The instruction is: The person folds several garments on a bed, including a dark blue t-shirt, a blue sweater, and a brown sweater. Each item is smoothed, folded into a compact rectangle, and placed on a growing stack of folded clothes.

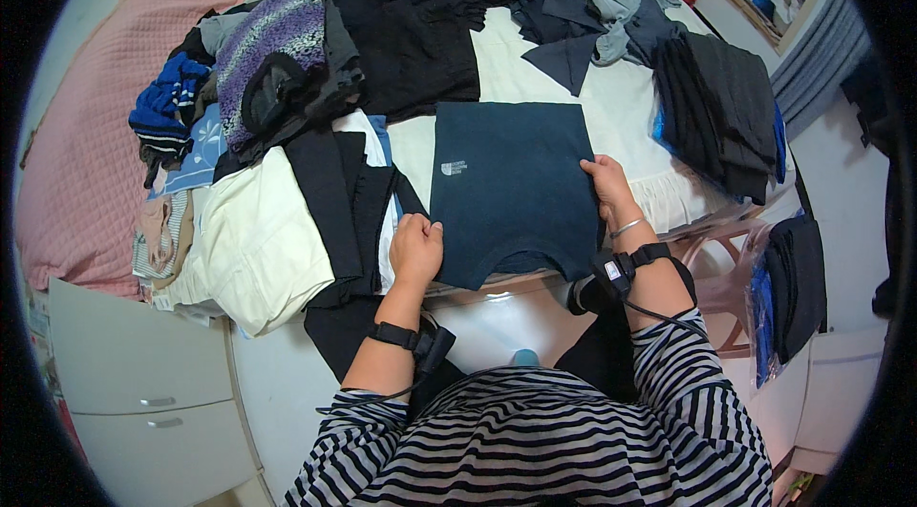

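Observation:
A dark teal T-shirt (516,177), folded into a rough rectangle, lies before me with its neckline towards my body. A small pale printed logo with writing sits near its left edge, upside down to me. My left hand (417,249) grips the left edge near the collar end, fingers curled in. Farther up the opposite side, my right hand (610,186) pinches the right edge between thumb and fingers. Left of my left hand are black folded garments (344,213) and cream-white trousers or a similar garment (265,242).
A white-covered bed (501,55) bears a purple patterned garment (276,41), black clothes (408,41) and a dark folded stack (723,105). A pink quilted cover (107,127) lies left, above a drawer cabinet (143,349). At right, a plastic stool (716,292) stands beside packaged dark clothing (795,292).

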Demonstrator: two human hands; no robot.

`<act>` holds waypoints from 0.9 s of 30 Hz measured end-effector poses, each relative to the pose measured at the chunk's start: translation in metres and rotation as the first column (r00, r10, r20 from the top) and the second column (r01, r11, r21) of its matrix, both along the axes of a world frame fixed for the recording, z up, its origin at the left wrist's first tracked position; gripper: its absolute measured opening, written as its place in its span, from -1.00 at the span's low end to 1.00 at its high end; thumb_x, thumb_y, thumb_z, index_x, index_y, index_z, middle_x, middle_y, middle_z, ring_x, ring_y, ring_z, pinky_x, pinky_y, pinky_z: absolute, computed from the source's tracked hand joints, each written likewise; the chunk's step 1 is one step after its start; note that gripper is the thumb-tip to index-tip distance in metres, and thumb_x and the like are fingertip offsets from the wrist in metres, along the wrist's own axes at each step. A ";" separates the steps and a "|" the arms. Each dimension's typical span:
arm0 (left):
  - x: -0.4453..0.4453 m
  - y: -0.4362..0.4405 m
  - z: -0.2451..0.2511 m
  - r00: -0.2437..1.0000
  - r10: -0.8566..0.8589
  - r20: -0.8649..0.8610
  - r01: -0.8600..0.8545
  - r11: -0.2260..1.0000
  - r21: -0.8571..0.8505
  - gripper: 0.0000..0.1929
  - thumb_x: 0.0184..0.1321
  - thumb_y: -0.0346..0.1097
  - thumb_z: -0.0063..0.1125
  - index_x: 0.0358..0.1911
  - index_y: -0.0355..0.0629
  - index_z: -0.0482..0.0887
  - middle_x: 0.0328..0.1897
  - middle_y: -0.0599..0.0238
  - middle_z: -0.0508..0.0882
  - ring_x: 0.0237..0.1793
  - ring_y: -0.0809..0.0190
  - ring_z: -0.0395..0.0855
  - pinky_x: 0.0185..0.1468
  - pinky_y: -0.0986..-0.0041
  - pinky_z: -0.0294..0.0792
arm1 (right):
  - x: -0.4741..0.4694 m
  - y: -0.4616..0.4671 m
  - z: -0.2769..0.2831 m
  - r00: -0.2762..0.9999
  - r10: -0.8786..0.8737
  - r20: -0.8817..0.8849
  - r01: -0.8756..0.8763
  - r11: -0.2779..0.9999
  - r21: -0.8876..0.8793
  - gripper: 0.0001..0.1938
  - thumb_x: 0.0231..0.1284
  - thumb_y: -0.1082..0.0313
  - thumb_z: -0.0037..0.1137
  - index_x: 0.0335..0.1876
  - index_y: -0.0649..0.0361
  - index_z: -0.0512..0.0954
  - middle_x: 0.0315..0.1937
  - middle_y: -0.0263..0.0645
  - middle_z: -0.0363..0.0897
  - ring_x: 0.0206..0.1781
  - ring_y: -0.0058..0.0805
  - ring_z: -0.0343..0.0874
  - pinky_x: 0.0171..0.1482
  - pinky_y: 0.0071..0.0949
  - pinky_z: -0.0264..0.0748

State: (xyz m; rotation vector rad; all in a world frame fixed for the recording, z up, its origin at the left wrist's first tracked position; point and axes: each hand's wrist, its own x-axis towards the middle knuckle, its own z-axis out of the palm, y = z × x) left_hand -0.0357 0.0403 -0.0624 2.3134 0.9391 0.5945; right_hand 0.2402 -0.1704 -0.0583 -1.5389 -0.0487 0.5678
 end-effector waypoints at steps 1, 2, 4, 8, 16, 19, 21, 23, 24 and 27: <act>0.000 0.000 0.001 1.000 -0.006 0.006 0.006 1.000 -0.019 -0.75 0.14 -0.25 0.24 -0.52 -0.19 0.46 -0.38 0.13 0.51 -0.30 -0.11 0.53 -0.21 0.10 0.34 | 0.002 0.001 -0.003 1.000 -0.021 0.015 0.021 1.000 -0.020 -0.78 0.30 0.25 0.19 -0.15 0.25 0.54 -0.33 -0.27 0.62 -0.33 -0.54 0.55 -0.21 -0.50 0.49; 0.000 -0.001 0.002 1.000 -0.006 0.009 0.006 1.000 -0.027 -0.75 0.14 -0.25 0.24 -0.52 -0.19 0.46 -0.38 0.13 0.51 -0.30 -0.11 0.53 -0.21 0.10 0.34 | 0.002 0.002 -0.006 0.998 -0.009 0.058 0.012 0.999 -0.038 -0.78 0.30 0.26 0.19 -0.15 0.26 0.53 -0.33 -0.27 0.62 -0.32 -0.54 0.55 -0.20 -0.50 0.50; -0.001 -0.001 0.004 1.000 -0.005 0.015 0.005 0.999 -0.040 -0.75 0.14 -0.25 0.24 -0.52 -0.19 0.46 -0.38 0.13 0.51 -0.30 -0.11 0.53 -0.21 0.10 0.34 | 0.000 0.001 -0.008 0.992 -0.014 0.128 0.028 0.993 -0.115 -0.77 0.30 0.26 0.19 -0.14 0.27 0.52 -0.32 -0.28 0.62 -0.30 -0.55 0.56 -0.18 -0.52 0.50; -0.001 -0.002 0.006 1.000 0.000 0.012 0.001 0.999 -0.043 -0.74 0.15 -0.25 0.24 -0.52 -0.19 0.45 -0.38 0.13 0.51 -0.29 -0.11 0.53 -0.20 0.11 0.34 | -0.021 -0.017 -0.001 0.993 0.108 0.047 -0.111 0.992 0.055 -0.70 0.28 0.27 0.21 -0.02 0.32 0.49 -0.19 -0.24 0.63 -0.17 -0.53 0.59 -0.05 -0.52 0.52; -0.001 0.001 -0.003 0.999 -0.022 0.035 0.023 0.999 -0.030 -0.73 0.17 -0.22 0.23 -0.50 -0.19 0.45 -0.36 0.12 0.52 -0.28 -0.13 0.53 -0.20 0.09 0.34 | -0.081 -0.064 0.000 0.975 0.222 -0.014 -0.219 0.968 0.119 -0.65 0.37 0.25 0.12 0.10 0.36 0.46 -0.04 -0.20 0.64 -0.07 -0.51 0.61 0.05 -0.52 0.52; -0.002 0.006 -0.007 0.997 -0.053 0.053 0.053 0.999 0.005 -0.74 0.17 -0.22 0.23 -0.50 -0.20 0.46 -0.38 0.11 0.51 -0.29 -0.11 0.53 -0.20 0.10 0.34 | -0.093 -0.073 -0.005 0.967 0.237 -0.092 -0.225 0.967 0.120 -0.62 0.43 0.18 0.05 0.10 0.39 0.48 -0.07 -0.28 0.62 -0.09 -0.57 0.55 0.02 -0.57 0.47; -0.002 0.010 -0.006 0.996 -0.081 0.047 0.083 0.996 -0.034 -0.75 0.17 -0.24 0.24 -0.49 -0.21 0.47 -0.40 0.11 0.51 -0.31 -0.07 0.53 -0.20 0.16 0.35 | -0.101 -0.075 -0.011 0.981 0.173 -0.087 -0.172 0.985 0.019 -0.70 0.44 0.20 0.04 0.04 0.31 0.50 -0.07 -0.30 0.63 -0.08 -0.60 0.58 0.01 -0.57 0.50; -0.001 0.013 -0.001 0.998 -0.066 -0.024 0.062 0.988 -0.143 -0.75 0.18 -0.25 0.24 -0.48 -0.21 0.47 -0.41 0.15 0.51 -0.34 0.03 0.53 -0.20 0.24 0.36 | -0.106 -0.083 -0.016 0.966 0.248 -0.073 -0.237 0.962 0.132 -0.58 0.37 0.17 0.14 0.16 0.33 0.43 0.04 -0.33 0.57 0.06 -0.63 0.51 0.15 -0.60 0.42; -0.002 0.011 0.004 0.999 -0.051 -0.011 0.047 0.970 -0.240 -0.79 0.18 -0.29 0.25 -0.39 -0.21 0.48 -0.42 0.18 0.51 -0.35 0.10 0.53 -0.17 0.28 0.39 | -0.111 -0.084 -0.019 0.969 0.244 -0.031 -0.238 0.963 0.125 -0.53 0.34 0.18 0.18 0.20 0.34 0.40 0.06 -0.31 0.55 0.08 -0.61 0.50 0.16 -0.59 0.41; 0.003 -0.002 0.023 0.994 -0.074 0.082 0.073 0.997 0.006 -0.68 0.11 -0.39 0.30 -0.10 -0.24 0.49 -0.31 0.13 0.54 -0.23 0.06 0.56 -0.06 0.26 0.42 | -0.119 -0.089 -0.028 0.941 0.331 0.065 -0.335 0.940 0.065 -0.46 0.29 0.24 0.24 0.27 0.36 0.36 0.10 -0.28 0.54 0.10 -0.54 0.48 0.20 -0.54 0.40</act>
